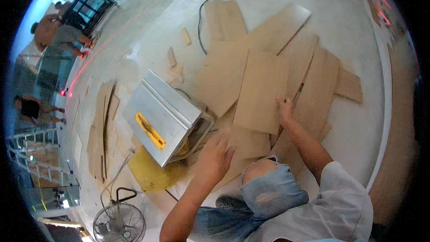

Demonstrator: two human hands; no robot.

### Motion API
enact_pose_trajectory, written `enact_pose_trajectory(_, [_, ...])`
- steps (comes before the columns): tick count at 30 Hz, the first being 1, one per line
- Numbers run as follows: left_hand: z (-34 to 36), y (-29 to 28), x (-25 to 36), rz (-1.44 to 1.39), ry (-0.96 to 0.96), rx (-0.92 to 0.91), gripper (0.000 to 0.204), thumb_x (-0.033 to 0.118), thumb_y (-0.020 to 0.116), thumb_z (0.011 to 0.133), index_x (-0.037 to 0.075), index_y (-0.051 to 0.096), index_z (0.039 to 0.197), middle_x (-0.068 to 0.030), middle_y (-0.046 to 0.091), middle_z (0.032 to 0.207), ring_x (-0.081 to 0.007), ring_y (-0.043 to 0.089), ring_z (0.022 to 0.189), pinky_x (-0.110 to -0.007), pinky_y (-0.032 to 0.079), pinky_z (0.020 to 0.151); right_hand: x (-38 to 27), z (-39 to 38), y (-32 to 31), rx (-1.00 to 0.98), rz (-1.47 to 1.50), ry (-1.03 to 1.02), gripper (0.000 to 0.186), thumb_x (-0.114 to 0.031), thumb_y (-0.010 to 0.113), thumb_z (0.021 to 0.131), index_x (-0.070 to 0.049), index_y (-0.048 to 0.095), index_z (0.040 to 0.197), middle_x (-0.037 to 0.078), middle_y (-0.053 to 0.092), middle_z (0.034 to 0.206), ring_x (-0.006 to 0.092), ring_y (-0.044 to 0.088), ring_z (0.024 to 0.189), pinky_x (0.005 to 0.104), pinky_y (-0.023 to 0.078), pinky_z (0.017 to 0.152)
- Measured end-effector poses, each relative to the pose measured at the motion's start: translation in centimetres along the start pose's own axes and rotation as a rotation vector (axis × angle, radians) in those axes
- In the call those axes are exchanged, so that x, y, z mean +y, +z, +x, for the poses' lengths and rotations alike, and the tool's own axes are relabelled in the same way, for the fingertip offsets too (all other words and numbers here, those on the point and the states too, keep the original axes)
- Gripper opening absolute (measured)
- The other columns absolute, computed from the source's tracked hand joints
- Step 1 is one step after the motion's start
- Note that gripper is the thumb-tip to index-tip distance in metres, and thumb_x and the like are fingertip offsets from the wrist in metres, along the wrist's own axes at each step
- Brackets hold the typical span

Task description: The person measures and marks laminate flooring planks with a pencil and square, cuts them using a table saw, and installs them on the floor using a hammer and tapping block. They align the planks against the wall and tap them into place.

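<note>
My left hand [216, 152] is open, fingers loosely extended, just right of a table saw [136, 100] with a metal top and a yellow insert [150, 129]. My right hand [285, 109] has its fingers closed at the right edge of a light wooden board [259, 87], gripping it. That board lies among overlapping boards [220, 74] of similar colour spread on the pale floor. Below the saw is a yellow piece [152, 177], partly hidden by it.
A fan [119, 222] stands at lower left, near stacked strips [98, 130]. A black cable [201, 22] crosses the floor. Small offcuts [186, 36] lie behind the saw. Co-workers [58, 36] and a ladder [38, 157] are at left, beside a red laser line. A white strip [384, 107] runs along the right.
</note>
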State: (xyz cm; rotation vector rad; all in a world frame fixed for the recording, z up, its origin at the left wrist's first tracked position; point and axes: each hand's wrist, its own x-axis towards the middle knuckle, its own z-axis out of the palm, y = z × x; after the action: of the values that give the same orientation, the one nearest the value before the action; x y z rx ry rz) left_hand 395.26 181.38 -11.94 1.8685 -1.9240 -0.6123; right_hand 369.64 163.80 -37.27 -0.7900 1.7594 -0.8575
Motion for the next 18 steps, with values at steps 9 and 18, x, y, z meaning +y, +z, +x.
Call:
enact_pose_trajectory(9, [-31.6, 0.7, -12.0, -0.479, -1.012, 0.908, 0.027, 0.016, 0.056, 0.095, -0.004, 0.063, 0.111, -0.0129, 0.069, 0.094, -0.0217, 0.065, 0.081, -0.034, 0.054, 0.080, 0.5, 15.7, 3.7, -0.122, -0.259, 0.057, 0.043, -0.030, 0.063, 0.091, 0.009, 0.061, 0.110, 0.020, 0.065, 0.107, 0.0266, 0.063, 0.091, 0.0434, 0.049, 0.073])
enact_pose_trajectory(18, [-51.6, 33.3, -11.6, -1.462, -1.912, 1.192, 0.057, 0.036, 0.069, 0.083, 0.006, 0.052, 0.128, -0.0133, 0.059, 0.116, -0.0291, 0.056, 0.101, -0.049, 0.050, 0.081, -18.4, 9.0, 26.2, -0.340, -0.979, -1.210, 0.026, -0.022, 0.054, 0.097, -0.001, 0.063, 0.110, 0.016, 0.066, 0.096, 0.0229, 0.061, 0.084, 0.0365, 0.048, 0.077])
